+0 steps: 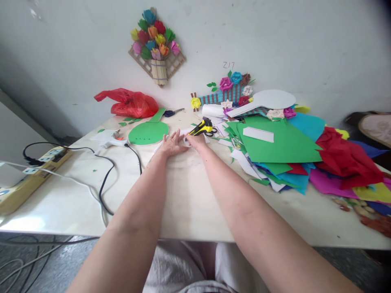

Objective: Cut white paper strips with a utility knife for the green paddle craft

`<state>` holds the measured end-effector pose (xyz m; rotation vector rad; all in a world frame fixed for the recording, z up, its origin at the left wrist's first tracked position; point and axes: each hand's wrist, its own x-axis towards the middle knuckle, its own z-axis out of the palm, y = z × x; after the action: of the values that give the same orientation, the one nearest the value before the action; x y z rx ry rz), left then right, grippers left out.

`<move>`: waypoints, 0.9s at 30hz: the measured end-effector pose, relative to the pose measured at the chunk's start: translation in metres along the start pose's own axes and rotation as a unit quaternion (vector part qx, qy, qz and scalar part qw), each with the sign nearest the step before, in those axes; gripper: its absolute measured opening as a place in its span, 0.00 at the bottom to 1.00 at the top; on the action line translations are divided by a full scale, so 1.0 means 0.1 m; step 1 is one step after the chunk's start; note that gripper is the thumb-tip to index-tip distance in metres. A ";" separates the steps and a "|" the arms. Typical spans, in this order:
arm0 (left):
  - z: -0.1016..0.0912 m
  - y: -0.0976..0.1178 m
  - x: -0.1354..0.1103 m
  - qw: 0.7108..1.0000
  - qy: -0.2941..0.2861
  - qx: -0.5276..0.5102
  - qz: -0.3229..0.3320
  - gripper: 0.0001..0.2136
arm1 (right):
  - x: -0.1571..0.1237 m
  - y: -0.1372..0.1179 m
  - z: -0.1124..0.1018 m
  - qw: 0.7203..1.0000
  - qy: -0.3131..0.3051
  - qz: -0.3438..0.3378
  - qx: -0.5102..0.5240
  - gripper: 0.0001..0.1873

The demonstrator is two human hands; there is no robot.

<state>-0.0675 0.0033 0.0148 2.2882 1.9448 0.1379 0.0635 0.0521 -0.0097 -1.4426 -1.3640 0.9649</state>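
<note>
My right hand (196, 140) is closed around a yellow and black utility knife (200, 127), its front end pointing down toward a white sheet (184, 133) on the table. Spread flat on that sheet, the fingers of my left hand (174, 143) press it down just left of the knife. The knife's blade tip is too small to make out. Left of my left hand lies a round green paper piece (148, 133) with a handle-like strip and a row of small dark holes. Black-handled scissors (214, 132) lie partly behind the knife.
A hot glue gun (113, 140) with a black cord lies at left near a power strip (33, 175). A red plastic bag (134, 103) and dark-handled scissors (173, 112) sit behind. Green paper sheets (275, 146), white scraps and red crepe paper (348, 158) pile up at right.
</note>
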 end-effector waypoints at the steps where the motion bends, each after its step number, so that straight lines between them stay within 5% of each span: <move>1: -0.01 0.00 0.00 1.000 -0.002 0.001 0.000 0.40 | 0.00 0.00 0.00 1.000 0.003 0.001 -0.004 0.05; 27: -0.04 0.01 0.00 1.000 -0.019 0.006 0.004 0.38 | -0.09 -0.02 -0.04 1.000 -0.003 -0.012 0.017 0.01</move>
<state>-0.0670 0.0037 0.0193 2.2891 1.9249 0.0829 0.0659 0.0427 -0.0071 -1.3972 -1.3604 0.9734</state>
